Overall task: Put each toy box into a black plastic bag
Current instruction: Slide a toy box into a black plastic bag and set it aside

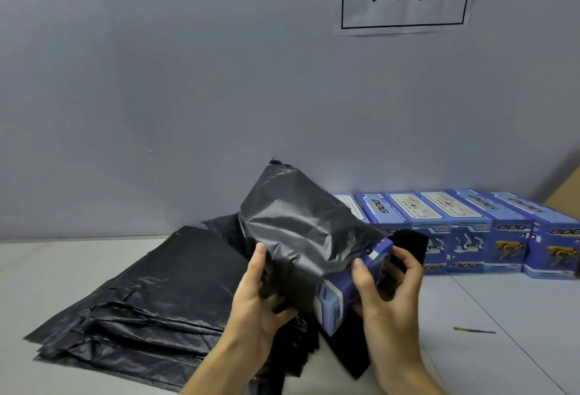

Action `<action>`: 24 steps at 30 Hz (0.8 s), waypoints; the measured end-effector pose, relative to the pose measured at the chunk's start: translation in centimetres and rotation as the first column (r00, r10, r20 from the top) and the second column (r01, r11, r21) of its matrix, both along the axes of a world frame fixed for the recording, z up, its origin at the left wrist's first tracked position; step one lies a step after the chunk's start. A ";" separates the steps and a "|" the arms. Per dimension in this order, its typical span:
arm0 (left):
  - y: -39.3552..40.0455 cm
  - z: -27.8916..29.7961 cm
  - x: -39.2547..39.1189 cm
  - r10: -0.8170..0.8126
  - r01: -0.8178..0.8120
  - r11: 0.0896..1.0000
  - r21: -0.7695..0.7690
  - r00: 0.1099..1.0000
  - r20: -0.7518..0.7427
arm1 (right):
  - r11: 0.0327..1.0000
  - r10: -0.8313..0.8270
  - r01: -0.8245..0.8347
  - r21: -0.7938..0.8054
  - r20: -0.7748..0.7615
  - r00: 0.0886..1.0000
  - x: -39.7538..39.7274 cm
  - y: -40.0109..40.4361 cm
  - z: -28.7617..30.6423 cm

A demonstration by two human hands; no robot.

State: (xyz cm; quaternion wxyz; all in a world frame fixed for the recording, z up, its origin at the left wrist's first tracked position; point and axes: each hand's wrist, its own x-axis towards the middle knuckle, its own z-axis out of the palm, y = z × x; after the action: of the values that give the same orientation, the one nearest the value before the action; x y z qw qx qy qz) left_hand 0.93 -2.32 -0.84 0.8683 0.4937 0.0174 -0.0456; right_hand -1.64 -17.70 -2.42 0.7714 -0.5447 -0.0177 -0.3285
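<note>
Hands [329,288], blue box [342,294] seemingly half-bagged

A blue toy box [351,284] sits mostly inside a black plastic bag [301,225]. The left hand [257,297] grips the bag just left of the box; the right hand [389,288] holds the box's exposed end. Flat bags [150,297] lie left of the box, boxed toys [489,231] behind it to the right.

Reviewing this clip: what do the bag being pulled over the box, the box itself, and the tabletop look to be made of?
Black bag: thin plastic film, slightly glossy; it creases and catches soft highlights.
Toy box: printed cardboard, likely with a smooth coated finish; crisp folded edges, blue graphics.
Table: hard, smooth, pale surface, possibly laminate; the material is uncertain.
</note>
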 end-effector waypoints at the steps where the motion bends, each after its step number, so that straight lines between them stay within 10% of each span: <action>1: -0.1 0.0 0.0 -0.029 0.029 0.999 -0.031 1.000 -0.005 | 0.999 0.020 -0.020 -0.034 -0.009 1.000 0.0 0.3 -0.1; 12: 1.6 -0.2 1.1 0.124 -0.120 0.986 -0.114 0.992 0.026 | 0.910 0.206 -0.247 -0.333 -0.153 0.966 0.4 0.2 -1.7; 24: 0.5 -1.7 1.0 -0.127 0.128 0.988 0.086 0.992 -0.008 | 0.868 -0.241 0.191 -0.457 -0.053 0.969 1.6 0.5 -3.5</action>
State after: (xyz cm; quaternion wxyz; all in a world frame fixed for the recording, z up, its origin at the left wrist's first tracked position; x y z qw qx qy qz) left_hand 1.95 -1.82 -2.49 0.8414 0.5307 -0.0110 -0.1010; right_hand 0.00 -17.19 -5.96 0.5830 -0.7235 0.0100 -0.3696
